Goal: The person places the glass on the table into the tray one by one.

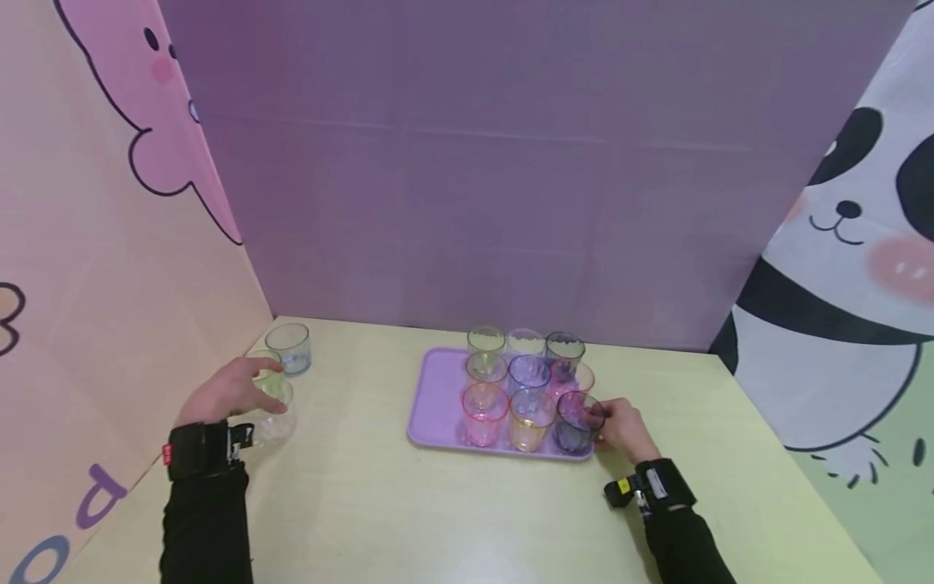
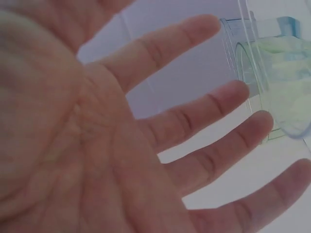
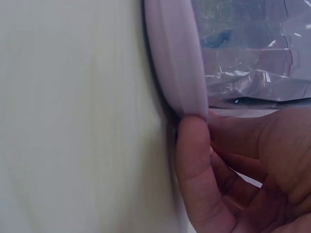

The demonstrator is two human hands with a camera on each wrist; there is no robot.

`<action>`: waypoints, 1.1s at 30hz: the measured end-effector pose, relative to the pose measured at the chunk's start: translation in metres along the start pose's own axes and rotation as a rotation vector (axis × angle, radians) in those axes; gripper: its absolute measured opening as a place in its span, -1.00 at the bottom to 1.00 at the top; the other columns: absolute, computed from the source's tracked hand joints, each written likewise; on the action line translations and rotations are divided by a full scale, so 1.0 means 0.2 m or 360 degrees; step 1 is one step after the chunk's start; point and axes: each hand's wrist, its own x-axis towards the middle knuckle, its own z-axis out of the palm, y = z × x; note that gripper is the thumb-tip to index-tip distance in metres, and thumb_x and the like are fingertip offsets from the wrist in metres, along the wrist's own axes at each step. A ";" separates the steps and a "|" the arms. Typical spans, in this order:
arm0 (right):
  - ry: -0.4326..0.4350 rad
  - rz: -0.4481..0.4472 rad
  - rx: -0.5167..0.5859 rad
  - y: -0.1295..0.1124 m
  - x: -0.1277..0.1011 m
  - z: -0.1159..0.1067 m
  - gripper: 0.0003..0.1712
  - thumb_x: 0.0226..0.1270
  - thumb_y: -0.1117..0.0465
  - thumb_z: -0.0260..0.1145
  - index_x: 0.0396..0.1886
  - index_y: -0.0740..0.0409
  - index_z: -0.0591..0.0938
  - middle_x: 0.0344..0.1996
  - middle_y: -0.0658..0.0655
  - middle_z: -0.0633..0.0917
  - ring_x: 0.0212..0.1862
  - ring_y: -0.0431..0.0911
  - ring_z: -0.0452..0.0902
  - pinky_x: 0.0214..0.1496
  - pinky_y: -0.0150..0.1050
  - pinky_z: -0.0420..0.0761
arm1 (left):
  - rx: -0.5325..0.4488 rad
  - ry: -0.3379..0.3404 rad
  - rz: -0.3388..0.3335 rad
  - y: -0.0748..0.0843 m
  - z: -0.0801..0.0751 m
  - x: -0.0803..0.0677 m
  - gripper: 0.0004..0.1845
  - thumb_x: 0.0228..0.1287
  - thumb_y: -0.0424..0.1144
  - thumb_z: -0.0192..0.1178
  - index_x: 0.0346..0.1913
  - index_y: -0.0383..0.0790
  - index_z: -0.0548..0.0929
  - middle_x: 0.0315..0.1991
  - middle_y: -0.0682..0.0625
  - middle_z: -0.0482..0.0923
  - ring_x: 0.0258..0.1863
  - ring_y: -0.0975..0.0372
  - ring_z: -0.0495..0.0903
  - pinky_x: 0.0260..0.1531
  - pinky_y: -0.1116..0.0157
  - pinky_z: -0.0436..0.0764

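Note:
My left hand (image 1: 233,389) is at the left of the table, its fingers spread and straight in the left wrist view. Right by its fingertips is a pale green glass (image 2: 286,82), partly hidden by the hand in the head view. In front of it stands a clear glass (image 1: 276,428), and a bluish clear glass (image 1: 289,350) stands behind. At the tray's front right corner, my right hand (image 1: 623,430) pinches the rim of the purple tray (image 3: 180,58) between thumb and finger. A dark grey glass (image 1: 576,434) stands right beside those fingers.
Several coloured glasses stand in rows on the tray, among them a pink glass (image 1: 485,418), a yellow glass (image 1: 530,422) and a blue glass (image 1: 529,373). The tray's left part (image 1: 438,397) is bare. A purple wall (image 1: 438,203) rises behind the table.

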 end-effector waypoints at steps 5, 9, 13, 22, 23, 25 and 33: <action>0.0011 -0.0007 -0.0044 0.00 0.00 0.00 -0.90 0.11 0.41 0.24 -0.36 0.35 0.64 -0.44 0.23 0.65 -0.52 -0.09 0.57 -0.54 -0.22 0.63 | -0.0002 -0.0008 0.0003 -0.01 0.01 0.01 -0.16 -0.22 -0.01 0.44 0.19 -0.26 0.37 0.18 -0.43 0.21 0.07 -0.24 0.20 -0.08 -0.25 0.28; 0.0005 0.0008 -0.0055 -0.01 0.00 0.00 -0.87 0.10 0.42 0.24 -0.33 0.36 0.64 -0.43 0.23 0.65 -0.51 -0.09 0.57 -0.54 -0.23 0.63 | 0.0015 -0.0031 -0.0058 -0.01 0.02 0.02 -0.12 -0.31 0.05 0.47 0.17 -0.22 0.38 0.11 -0.48 0.11 -0.05 -0.23 0.21 -0.24 -0.17 0.39; 0.0007 0.0024 -0.0047 -0.01 0.00 0.00 -0.87 0.11 0.42 0.24 -0.32 0.37 0.64 -0.43 0.23 0.65 -0.51 -0.09 0.56 -0.53 -0.22 0.63 | 0.0053 -0.0035 -0.0058 0.01 0.02 0.02 -0.17 -0.31 0.02 0.48 0.12 -0.23 0.42 0.06 -0.46 0.15 -0.10 -0.19 0.20 -0.31 -0.08 0.42; -0.0003 0.0047 -0.0029 -0.01 -0.01 0.00 -0.86 0.12 0.44 0.22 -0.30 0.39 0.63 -0.42 0.24 0.64 -0.50 -0.08 0.56 -0.52 -0.21 0.63 | 0.0088 -0.0078 -0.0001 0.03 0.03 0.04 -0.24 -0.25 -0.17 0.48 0.10 -0.30 0.38 0.04 -0.40 0.31 -0.10 -0.15 0.31 -0.23 -0.05 0.43; 0.0002 0.0053 -0.0030 -0.02 -0.01 0.00 -0.87 0.12 0.44 0.22 -0.31 0.38 0.63 -0.42 0.24 0.64 -0.50 -0.08 0.56 -0.52 -0.21 0.63 | 0.0085 -0.0078 0.0007 0.04 0.03 0.04 -0.24 -0.24 -0.18 0.47 0.09 -0.30 0.37 0.04 -0.40 0.32 -0.09 -0.15 0.33 -0.23 -0.06 0.44; -0.0007 0.0053 -0.0046 -0.02 0.00 0.00 -0.85 0.14 0.45 0.21 -0.28 0.38 0.62 -0.40 0.25 0.64 -0.47 -0.08 0.56 -0.52 -0.22 0.63 | 0.0073 -0.0063 0.0024 0.05 0.04 0.05 -0.25 -0.25 -0.22 0.47 0.10 -0.31 0.36 0.05 -0.42 0.33 -0.08 -0.16 0.35 -0.23 -0.05 0.45; -0.0009 0.0082 -0.0036 -0.03 -0.01 0.00 -0.81 0.10 0.50 0.19 -0.25 0.41 0.61 -0.39 0.26 0.64 -0.48 -0.08 0.56 -0.51 -0.21 0.63 | 0.0186 0.0011 -0.0048 0.12 0.10 0.08 -0.25 -0.26 -0.20 0.47 0.02 -0.50 0.37 -0.20 -0.32 0.46 -0.23 -0.11 0.43 -0.36 0.05 0.51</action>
